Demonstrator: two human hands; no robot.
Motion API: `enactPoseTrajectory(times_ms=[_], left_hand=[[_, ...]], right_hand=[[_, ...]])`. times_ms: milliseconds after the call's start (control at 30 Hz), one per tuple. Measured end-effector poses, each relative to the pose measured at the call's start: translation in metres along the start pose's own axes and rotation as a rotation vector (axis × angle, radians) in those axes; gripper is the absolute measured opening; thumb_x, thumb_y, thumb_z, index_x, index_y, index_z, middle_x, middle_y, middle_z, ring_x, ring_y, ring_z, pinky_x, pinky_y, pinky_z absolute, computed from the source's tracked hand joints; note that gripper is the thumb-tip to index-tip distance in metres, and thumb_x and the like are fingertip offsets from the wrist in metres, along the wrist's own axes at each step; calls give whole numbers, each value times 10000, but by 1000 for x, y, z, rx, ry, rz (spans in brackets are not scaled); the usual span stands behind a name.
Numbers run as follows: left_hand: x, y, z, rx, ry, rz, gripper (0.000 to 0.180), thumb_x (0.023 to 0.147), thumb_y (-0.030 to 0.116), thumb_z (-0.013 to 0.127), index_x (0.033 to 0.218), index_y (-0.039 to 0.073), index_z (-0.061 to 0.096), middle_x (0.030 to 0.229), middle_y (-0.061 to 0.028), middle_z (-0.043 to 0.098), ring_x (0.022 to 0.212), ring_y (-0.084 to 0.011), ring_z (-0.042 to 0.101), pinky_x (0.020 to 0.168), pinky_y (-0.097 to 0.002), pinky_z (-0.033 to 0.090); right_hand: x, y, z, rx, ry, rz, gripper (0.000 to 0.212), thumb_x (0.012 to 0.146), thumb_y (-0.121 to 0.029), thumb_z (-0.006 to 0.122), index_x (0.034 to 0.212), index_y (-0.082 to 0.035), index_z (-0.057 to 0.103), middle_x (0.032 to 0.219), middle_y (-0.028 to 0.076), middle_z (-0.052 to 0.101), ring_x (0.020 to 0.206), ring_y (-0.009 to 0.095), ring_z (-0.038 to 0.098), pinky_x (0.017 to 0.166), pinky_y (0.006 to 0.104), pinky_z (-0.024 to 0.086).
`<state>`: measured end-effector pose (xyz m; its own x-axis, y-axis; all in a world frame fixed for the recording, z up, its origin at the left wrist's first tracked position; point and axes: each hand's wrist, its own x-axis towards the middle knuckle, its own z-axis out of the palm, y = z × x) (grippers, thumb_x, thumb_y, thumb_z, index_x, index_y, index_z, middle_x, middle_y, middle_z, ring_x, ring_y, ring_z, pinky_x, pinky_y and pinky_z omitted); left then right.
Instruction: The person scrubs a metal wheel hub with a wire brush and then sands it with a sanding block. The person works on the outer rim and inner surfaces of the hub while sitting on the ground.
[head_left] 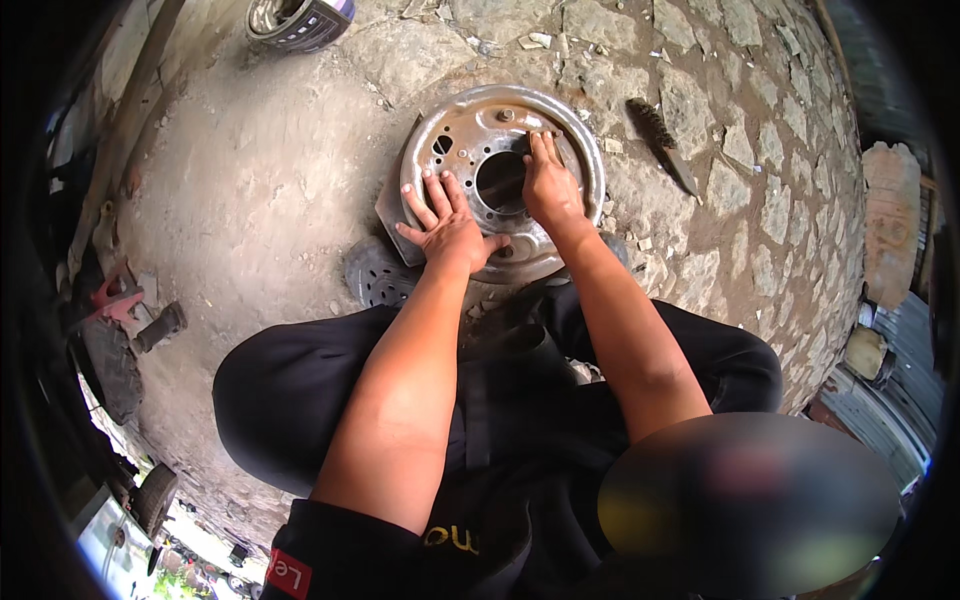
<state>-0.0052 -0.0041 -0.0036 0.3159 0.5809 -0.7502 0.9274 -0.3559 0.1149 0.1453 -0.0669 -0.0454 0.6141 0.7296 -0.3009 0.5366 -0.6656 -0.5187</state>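
I lean over a round metal wheel (482, 135) lying flat on the ground (262, 190) in front of my bent legs, both arms stretched down to its face. My left grip (446, 230) is spread, palm down, with the fingers fanned apart across the wheel's lower left and the thumb reaching toward its lower edge. My right grip (552, 190) rests just right of the dark centre hole, its fingers together and pointing up the wheel's face; whether they are clamped on anything I cannot tell, as the back of the hand hides the palm. The wheel's metal is brown in its upper part and greyer and shinier around its outer lip. A flat grey piece (392, 208) shows past its left edge, near a dark perforated shoe (378, 272) on my left side. To the right, well apart from the wheel, a dark-bristled brush (652, 124) lies slantwise on stone paving (738, 190), its handle toward me. At the upper left stands a can (312, 28), partly cut off by the frame.
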Motion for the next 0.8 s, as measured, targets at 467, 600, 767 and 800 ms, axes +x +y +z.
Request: enactPoseTrajectory(times_ms=[467,600,767,800], left_hand=[[3,6,0,-16,20,24,1489,718,657,850,1644,73,-159,1718,-177,-223,1544,-471,-244,1158,-781,75],[7,4,-4,-18,29,27,1478,723,666,842,1646,71,-147,1720,-180,-213,1546,-478,-233,1156,-781,83],[3,7,-4,-15,29,30,1482,718,659,850,1647,73,-147,1724,-186,-195,1545,-480,-232,1156,-781,83],[4,8,-4,-21,38,43,1486,716,655,853,1647,74,-148,1723,-187,-196,1544,-479,-235,1154,-783,83]], right_hand=[[21,-3,-13,-16,52,-43,444,1078,-234,423,1495,-85,449,1604,237,391,1267,481,574,1068,529,483],[10,2,-6,-33,6,-27,467,1079,-242,422,1522,-94,419,1622,207,380,1318,458,546,1110,513,457],[19,3,-10,-14,34,-45,472,1082,-260,409,1501,-51,468,1576,263,413,1269,502,559,1099,531,446],[25,5,-10,-21,57,-53,472,1081,-259,409,1500,-51,469,1572,265,416,1264,501,562,1094,533,450]])
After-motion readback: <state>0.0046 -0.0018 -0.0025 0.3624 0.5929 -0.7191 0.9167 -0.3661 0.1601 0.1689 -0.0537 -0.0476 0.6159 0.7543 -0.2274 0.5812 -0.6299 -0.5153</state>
